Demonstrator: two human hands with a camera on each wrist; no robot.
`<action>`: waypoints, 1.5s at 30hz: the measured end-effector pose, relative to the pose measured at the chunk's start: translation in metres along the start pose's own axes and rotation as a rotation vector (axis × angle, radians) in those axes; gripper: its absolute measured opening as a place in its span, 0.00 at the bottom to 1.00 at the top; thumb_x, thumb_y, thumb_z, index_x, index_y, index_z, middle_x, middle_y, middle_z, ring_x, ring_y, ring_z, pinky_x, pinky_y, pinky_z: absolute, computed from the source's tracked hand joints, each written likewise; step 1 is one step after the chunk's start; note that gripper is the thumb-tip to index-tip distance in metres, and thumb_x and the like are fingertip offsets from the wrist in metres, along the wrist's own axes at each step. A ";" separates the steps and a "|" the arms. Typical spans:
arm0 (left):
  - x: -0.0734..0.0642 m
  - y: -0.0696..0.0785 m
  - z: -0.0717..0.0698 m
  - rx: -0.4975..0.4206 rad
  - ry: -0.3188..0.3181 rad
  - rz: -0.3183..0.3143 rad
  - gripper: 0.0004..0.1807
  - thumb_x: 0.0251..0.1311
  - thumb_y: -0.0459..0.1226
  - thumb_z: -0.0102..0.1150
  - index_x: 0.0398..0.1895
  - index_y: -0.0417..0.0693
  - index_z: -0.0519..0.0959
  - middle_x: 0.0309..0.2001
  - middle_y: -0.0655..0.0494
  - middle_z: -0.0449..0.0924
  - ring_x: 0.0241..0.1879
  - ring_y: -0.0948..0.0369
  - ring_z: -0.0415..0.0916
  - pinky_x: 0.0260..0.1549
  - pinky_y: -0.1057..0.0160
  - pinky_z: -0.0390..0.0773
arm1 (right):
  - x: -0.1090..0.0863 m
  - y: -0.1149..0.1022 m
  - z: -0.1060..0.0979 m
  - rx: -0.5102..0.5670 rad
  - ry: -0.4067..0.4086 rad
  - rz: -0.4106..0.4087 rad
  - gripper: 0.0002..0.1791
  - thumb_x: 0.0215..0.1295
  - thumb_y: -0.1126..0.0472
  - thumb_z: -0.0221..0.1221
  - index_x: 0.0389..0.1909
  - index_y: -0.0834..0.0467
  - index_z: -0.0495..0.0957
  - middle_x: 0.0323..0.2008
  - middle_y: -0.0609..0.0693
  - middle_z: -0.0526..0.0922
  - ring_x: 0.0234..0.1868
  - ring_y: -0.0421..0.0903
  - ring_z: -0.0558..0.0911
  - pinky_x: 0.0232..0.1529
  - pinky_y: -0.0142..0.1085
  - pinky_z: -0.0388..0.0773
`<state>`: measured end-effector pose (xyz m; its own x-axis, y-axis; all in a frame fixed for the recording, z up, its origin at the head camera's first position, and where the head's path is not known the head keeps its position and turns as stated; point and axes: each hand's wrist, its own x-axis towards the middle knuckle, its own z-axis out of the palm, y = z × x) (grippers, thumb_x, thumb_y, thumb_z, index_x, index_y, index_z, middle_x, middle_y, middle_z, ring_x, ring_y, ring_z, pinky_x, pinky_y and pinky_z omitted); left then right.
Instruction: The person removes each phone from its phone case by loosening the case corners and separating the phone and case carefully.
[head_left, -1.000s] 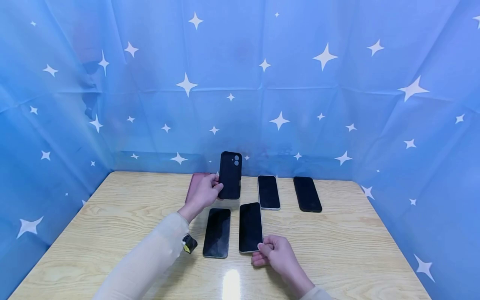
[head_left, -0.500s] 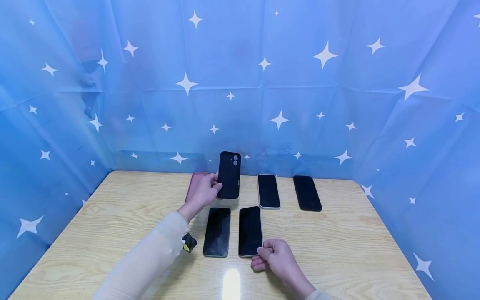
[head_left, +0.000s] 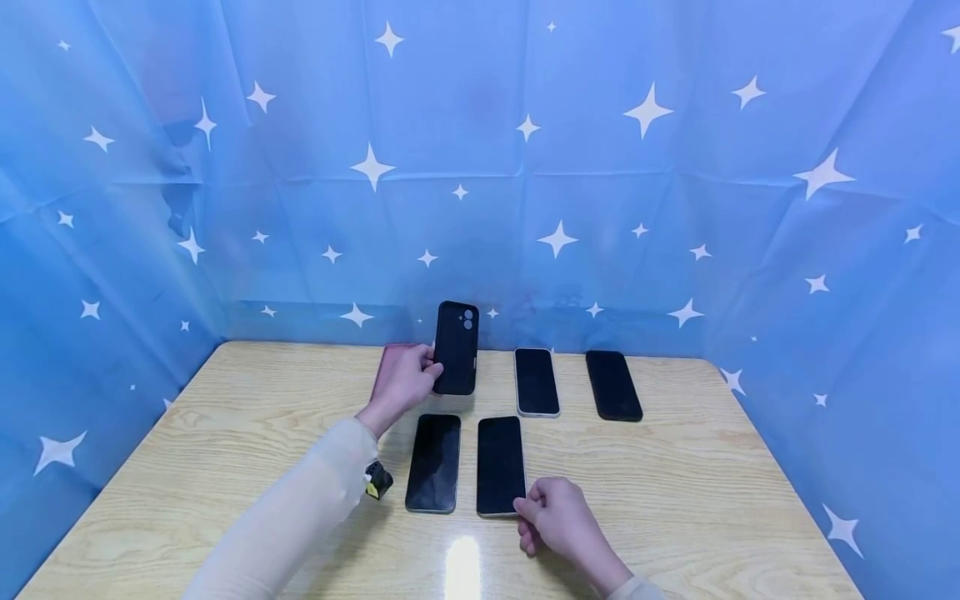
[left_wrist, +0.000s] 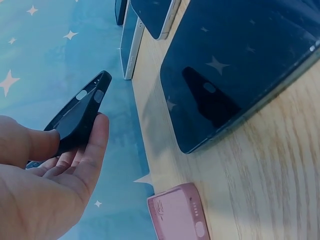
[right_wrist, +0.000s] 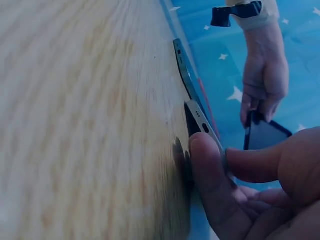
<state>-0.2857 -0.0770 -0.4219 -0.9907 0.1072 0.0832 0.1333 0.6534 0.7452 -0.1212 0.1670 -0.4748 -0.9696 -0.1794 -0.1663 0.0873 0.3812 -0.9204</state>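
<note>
My left hand [head_left: 408, 379] pinches a black phone case [head_left: 457, 348] by its left edge, thumb on one face and fingers behind. The case stands tilted up near the table's far edge, its hollow inside and two round camera holes facing me. My right hand [head_left: 558, 518] pinches the lower right corner of a dark-screened phone [head_left: 501, 465] between thumb and index finger. In the right wrist view, the end of this phone [right_wrist: 202, 122] with its charging port sits at the fingertips, close over the table. To its left lies another dark-screened phone [head_left: 433, 463], screen up.
A pink phone case [head_left: 392, 364] lies partly behind my left hand. At the back right are a white-edged phone [head_left: 536, 382] and a black phone [head_left: 614, 385]. A starry blue curtain [head_left: 480, 125] hangs behind the wooden table [head_left: 675, 500].
The phone in my right hand has come slightly toward me and lower. My right hand's lower fingers have curled in. The left hand with the black case has shifted slightly left.
</note>
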 end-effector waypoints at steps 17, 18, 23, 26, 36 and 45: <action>0.003 -0.001 0.002 0.043 0.006 0.013 0.12 0.72 0.35 0.60 0.53 0.38 0.83 0.47 0.48 0.84 0.37 0.57 0.78 0.34 0.62 0.78 | 0.000 -0.002 -0.003 -0.231 0.020 -0.045 0.17 0.69 0.70 0.61 0.19 0.61 0.71 0.11 0.46 0.77 0.10 0.38 0.77 0.14 0.35 0.80; 0.003 -0.001 0.002 0.042 0.006 0.014 0.12 0.72 0.35 0.60 0.53 0.38 0.83 0.47 0.48 0.84 0.38 0.57 0.79 0.35 0.62 0.78 | 0.000 -0.002 -0.003 -0.248 0.019 -0.046 0.17 0.69 0.69 0.62 0.19 0.60 0.71 0.11 0.46 0.77 0.09 0.39 0.77 0.14 0.35 0.80; 0.003 0.000 0.003 0.045 0.001 0.015 0.13 0.73 0.35 0.59 0.55 0.38 0.83 0.48 0.48 0.84 0.39 0.57 0.79 0.37 0.61 0.79 | 0.001 -0.004 -0.006 -0.354 0.007 -0.061 0.18 0.68 0.68 0.63 0.18 0.58 0.71 0.08 0.45 0.77 0.08 0.40 0.77 0.21 0.32 0.80; 0.003 -0.001 0.003 0.073 0.017 0.024 0.11 0.73 0.36 0.60 0.51 0.40 0.84 0.44 0.50 0.85 0.34 0.58 0.78 0.33 0.62 0.78 | 0.002 -0.006 -0.009 -0.396 0.001 -0.054 0.18 0.68 0.68 0.64 0.17 0.58 0.72 0.08 0.44 0.77 0.08 0.39 0.77 0.25 0.31 0.80; 0.010 -0.009 0.007 0.102 -0.003 0.029 0.15 0.72 0.35 0.60 0.23 0.44 0.75 0.20 0.58 0.67 0.21 0.60 0.68 0.22 0.65 0.65 | 0.006 -0.011 -0.022 -0.410 0.038 -0.066 0.19 0.69 0.65 0.64 0.17 0.59 0.74 0.09 0.46 0.78 0.09 0.40 0.77 0.20 0.32 0.78; 0.019 -0.022 0.011 -0.083 -0.130 -0.117 0.11 0.75 0.33 0.54 0.31 0.39 0.74 0.22 0.56 0.64 0.16 0.61 0.61 0.17 0.65 0.63 | 0.013 -0.019 -0.028 -0.398 0.085 -0.070 0.19 0.69 0.64 0.65 0.18 0.59 0.73 0.10 0.49 0.79 0.10 0.45 0.80 0.19 0.33 0.78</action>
<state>-0.3068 -0.0817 -0.4441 -0.9870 0.1333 -0.0898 0.0090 0.6035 0.7973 -0.1416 0.1832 -0.4494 -0.9870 -0.1479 -0.0626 -0.0585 0.6945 -0.7171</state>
